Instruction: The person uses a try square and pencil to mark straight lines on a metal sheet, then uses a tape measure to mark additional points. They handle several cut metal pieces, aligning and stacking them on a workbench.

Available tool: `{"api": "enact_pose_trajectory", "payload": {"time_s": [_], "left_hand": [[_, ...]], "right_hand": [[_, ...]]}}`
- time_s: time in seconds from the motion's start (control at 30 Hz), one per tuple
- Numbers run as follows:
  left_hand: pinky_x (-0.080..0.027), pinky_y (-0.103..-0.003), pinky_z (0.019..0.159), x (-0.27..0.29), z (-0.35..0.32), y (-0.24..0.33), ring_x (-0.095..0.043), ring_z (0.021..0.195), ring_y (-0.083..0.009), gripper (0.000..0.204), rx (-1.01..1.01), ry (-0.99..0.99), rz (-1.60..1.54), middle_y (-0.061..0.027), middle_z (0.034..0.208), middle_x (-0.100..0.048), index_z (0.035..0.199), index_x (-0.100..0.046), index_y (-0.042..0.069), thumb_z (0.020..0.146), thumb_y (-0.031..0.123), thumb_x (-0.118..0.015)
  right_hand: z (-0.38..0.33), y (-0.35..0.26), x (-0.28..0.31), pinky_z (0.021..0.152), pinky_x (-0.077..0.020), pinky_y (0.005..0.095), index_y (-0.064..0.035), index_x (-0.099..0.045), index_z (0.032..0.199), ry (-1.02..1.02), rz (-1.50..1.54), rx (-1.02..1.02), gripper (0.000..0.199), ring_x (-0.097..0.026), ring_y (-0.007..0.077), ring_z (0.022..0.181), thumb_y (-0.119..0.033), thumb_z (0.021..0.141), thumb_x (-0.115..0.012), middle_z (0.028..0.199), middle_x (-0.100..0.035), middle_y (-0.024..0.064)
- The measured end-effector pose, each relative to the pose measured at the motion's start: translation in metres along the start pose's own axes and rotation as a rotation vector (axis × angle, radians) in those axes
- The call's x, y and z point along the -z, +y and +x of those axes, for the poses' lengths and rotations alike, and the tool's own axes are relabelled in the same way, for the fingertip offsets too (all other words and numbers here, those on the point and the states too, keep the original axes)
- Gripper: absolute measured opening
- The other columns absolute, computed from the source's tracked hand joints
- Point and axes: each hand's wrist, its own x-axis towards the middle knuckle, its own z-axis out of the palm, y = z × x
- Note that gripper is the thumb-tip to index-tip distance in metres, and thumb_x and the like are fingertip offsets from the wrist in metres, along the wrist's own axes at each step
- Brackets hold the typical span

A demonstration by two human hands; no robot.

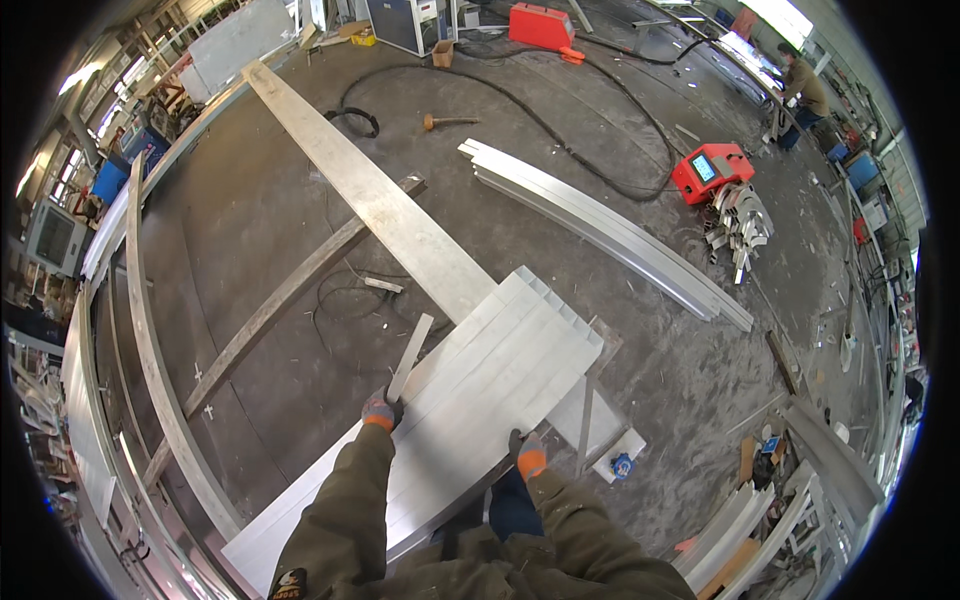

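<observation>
A bundle of pale silver metal bars point(480, 380) lies side by side in front of me, running from lower left to the middle. My left hand point(383, 410), in a grey and orange glove, is at the bundle's far edge. Its fingers are closed around the lower end of a short flat metal strip point(410, 358), which points away from me. My right hand point(528, 455), gloved alike, grips the near edge of the bundle close to its right end; part of its fingers is hidden. A long flat beam point(370, 190) runs away from the bundle to the far left.
More silver bars point(600, 230) lie on the floor to the right. Beyond them stand a red machine with a screen point(712, 172) and curved metal offcuts point(738, 225). A blue tape measure point(621, 465) rests beside the bundle. Black cable point(540, 115) crosses the floor. Far right, another person point(803, 95) stands.
</observation>
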Motion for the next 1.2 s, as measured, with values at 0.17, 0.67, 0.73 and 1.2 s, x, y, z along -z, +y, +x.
{"api": "enact_pose_trajectory", "payload": {"time_s": [0.17,0.67,0.73,1.2], "left_hand": [[-0.056,-0.046,0.091,0.012,-0.008,0.000,-0.071,0.105,-0.0378,0.041,0.046,-0.069,-0.102,-0.0173,0.111,-0.075,0.121,-0.071,0.014,0.086,0.035,-0.070],[-0.056,-0.043,0.090,0.009,-0.006,-0.013,-0.072,0.102,-0.0358,0.054,0.034,-0.091,-0.016,-0.0196,0.112,-0.074,0.135,-0.063,0.011,0.084,0.024,-0.071],[-0.056,-0.043,0.090,0.012,-0.007,-0.014,-0.072,0.102,-0.0354,0.052,-0.016,-0.069,-0.096,-0.0198,0.112,-0.074,0.133,-0.065,0.009,0.084,0.026,-0.073],[-0.057,-0.045,0.083,0.018,-0.373,-0.048,-0.072,0.094,-0.0368,0.045,0.401,0.408,-0.440,-0.0174,0.098,-0.075,0.128,-0.064,0.014,0.091,0.038,-0.070]], "right_hand": [[0.002,0.011,-0.010,0.086,-0.0542,0.0489,-0.0037,-0.063,0.110,-0.031,-0.207,-0.224,0.026,-0.069,0.0412,0.102,-0.026,0.102,-0.052,0.108,-0.071,0.0253],[0.005,-0.003,0.014,0.080,-0.0532,0.0425,0.0019,-0.070,0.095,-0.164,0.182,-0.221,0.038,-0.069,0.0289,0.087,-0.034,0.094,-0.057,0.094,-0.074,0.0181],[0.004,-0.017,0.036,0.079,-0.0542,0.0411,0.0031,-0.070,0.093,-0.247,-0.048,-0.074,0.039,-0.070,0.0285,0.085,-0.034,0.093,-0.060,0.091,-0.074,0.0180],[-0.007,0.004,0.119,0.045,-0.0492,0.0358,-0.0102,-0.055,0.105,-0.856,-0.124,-0.041,0.019,-0.062,0.0236,0.053,-0.029,0.101,-0.054,0.072,-0.063,0.0130]]}}
